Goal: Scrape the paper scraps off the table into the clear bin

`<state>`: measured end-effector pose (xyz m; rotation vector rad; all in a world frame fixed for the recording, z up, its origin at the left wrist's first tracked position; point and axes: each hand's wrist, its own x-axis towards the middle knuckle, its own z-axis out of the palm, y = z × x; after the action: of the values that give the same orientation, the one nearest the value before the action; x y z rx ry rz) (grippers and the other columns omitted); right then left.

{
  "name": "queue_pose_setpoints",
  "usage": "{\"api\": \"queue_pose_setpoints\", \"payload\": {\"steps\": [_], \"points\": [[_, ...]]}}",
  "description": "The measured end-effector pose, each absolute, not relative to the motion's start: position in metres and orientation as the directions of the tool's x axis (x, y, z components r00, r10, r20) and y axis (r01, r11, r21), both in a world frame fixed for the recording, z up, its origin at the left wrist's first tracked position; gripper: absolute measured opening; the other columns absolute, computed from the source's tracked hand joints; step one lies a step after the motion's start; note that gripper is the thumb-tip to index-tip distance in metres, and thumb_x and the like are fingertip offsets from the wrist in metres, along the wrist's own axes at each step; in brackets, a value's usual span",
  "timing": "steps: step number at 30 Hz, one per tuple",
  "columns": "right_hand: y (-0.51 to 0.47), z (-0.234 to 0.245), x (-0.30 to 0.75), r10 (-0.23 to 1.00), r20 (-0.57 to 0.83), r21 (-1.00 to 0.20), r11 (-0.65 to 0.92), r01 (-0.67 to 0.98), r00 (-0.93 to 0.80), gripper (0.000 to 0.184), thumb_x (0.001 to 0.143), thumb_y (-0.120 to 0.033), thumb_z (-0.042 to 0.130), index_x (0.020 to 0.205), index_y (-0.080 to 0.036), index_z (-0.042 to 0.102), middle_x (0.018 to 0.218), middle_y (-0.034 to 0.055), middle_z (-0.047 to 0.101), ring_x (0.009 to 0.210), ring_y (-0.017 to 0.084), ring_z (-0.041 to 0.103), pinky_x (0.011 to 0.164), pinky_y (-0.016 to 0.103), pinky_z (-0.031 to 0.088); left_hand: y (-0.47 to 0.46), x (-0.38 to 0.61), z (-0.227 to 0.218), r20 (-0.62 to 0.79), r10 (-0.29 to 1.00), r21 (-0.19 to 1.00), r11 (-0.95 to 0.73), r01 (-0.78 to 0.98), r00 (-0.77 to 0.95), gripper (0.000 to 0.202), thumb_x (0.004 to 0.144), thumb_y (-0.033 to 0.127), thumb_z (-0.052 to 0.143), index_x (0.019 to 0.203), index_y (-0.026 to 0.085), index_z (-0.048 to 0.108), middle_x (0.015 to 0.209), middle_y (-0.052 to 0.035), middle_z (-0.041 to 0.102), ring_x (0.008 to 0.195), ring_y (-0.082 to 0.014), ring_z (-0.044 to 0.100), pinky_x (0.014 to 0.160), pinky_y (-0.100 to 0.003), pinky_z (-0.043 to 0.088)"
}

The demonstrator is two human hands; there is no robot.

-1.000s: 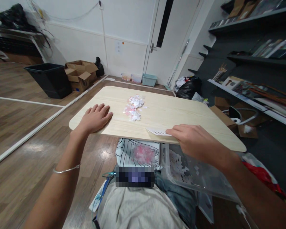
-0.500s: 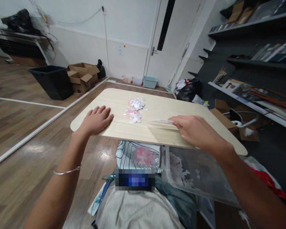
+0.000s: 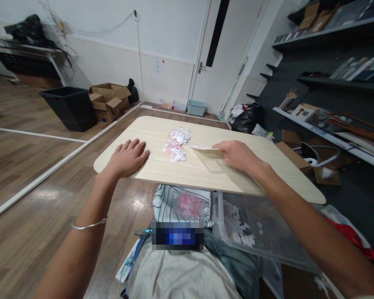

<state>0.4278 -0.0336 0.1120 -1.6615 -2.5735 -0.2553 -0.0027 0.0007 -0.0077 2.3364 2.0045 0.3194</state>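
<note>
On the pale wooden table (image 3: 268, 162) the person has both hands at work. The left hand (image 3: 127, 157) lies flat and open on the board near its left edge, fingers spread a little, and it seems to steady the table. The right hand (image 3: 237, 154) pinches a thin white card (image 3: 202, 147) by its right end; the card is lifted a little above the wood and throws a shadow under it. Its free end points at the pile of small white and pink paper pieces (image 3: 176, 145), which lies in the middle of the table, and it is just beside the pile, not yet touching as far as one can see.

The step in hand looks like bringing the card to the pieces, perhaps to push or gather them. The next move would call for a low, flat card edge and a slow stroke, because the pieces are light and scatter easily.

Under the near edge of the table a clear plastic bin (image 3: 268, 232) holds more such pieces. The floor is wood; a black bin (image 3: 68, 106) and cardboard boxes (image 3: 107, 99) stand by the white wall, a door (image 3: 218, 54) is behind, and dark shelves (image 3: 330, 74) fill the right side.
</note>
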Motion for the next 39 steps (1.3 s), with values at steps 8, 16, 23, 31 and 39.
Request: {"api": "queue_pose_setpoints", "payload": {"steps": [8,16,23,31,39], "points": [[-0.105,0.096,0.516,0.815,0.231,-0.01,0.548,0.837,-0.531,0.061,0.101,0.002,0.061,0.14,-0.022,0.103,0.14,0.0144,0.1,0.13,0.033,0.098,0.122,0.047,0.077,0.004,-0.005,-0.012,0.146,0.978,0.19,-0.172,0.966,0.145,0.079,0.129,0.065,0.034,0.189,0.027,0.07,0.204,-0.0164,0.058,0.191,-0.0446,0.048,0.153,-0.063,0.04],[-0.251,0.083,0.588,0.885,0.249,-0.097,0.427,0.899,-0.393,0.071,0.115,-0.009,0.069,0.166,-0.051,0.093,0.152,0.0109,0.097,0.136,0.04,0.096,0.124,0.055,0.081,0.004,-0.004,-0.01,0.128,0.982,0.185,-0.163,0.969,0.141,0.083,0.129,0.064,0.031,0.191,0.022,0.068,0.206,-0.0188,0.054,0.193,-0.0457,0.046,0.154,-0.064,0.039],[-0.288,0.082,0.598,0.886,0.289,-0.131,0.412,0.902,-0.362,0.109,0.111,-0.009,0.073,0.185,-0.087,0.057,0.158,-0.0012,0.094,0.134,0.043,0.095,0.121,0.066,0.082,0.004,-0.004,-0.011,0.138,0.98,0.182,-0.166,0.969,0.142,0.079,0.129,0.063,0.032,0.188,0.025,0.07,0.205,-0.0175,0.056,0.192,-0.0457,0.046,0.155,-0.065,0.039],[-0.18,0.094,0.523,0.771,0.409,-0.037,0.549,0.835,-0.488,0.062,0.111,-0.007,0.06,0.153,-0.032,0.098,0.146,0.0106,0.099,0.138,0.037,0.096,0.13,0.059,0.077,0.003,-0.005,-0.01,0.137,0.979,0.192,-0.173,0.966,0.149,0.079,0.129,0.064,0.034,0.188,0.027,0.07,0.203,-0.017,0.058,0.192,-0.0442,0.047,0.153,-0.063,0.04],[-0.072,0.106,0.427,0.806,0.291,0.066,0.52,0.852,-0.515,0.061,0.108,0.007,0.06,0.145,-0.02,0.1,0.141,0.0135,0.1,0.133,0.031,0.097,0.12,0.044,0.076,0.0,-0.003,-0.006,0.105,0.984,0.189,-0.161,0.969,0.143,0.083,0.13,0.062,0.028,0.191,0.022,0.066,0.207,-0.0196,0.052,0.194,-0.0459,0.044,0.155,-0.065,0.036]]}}
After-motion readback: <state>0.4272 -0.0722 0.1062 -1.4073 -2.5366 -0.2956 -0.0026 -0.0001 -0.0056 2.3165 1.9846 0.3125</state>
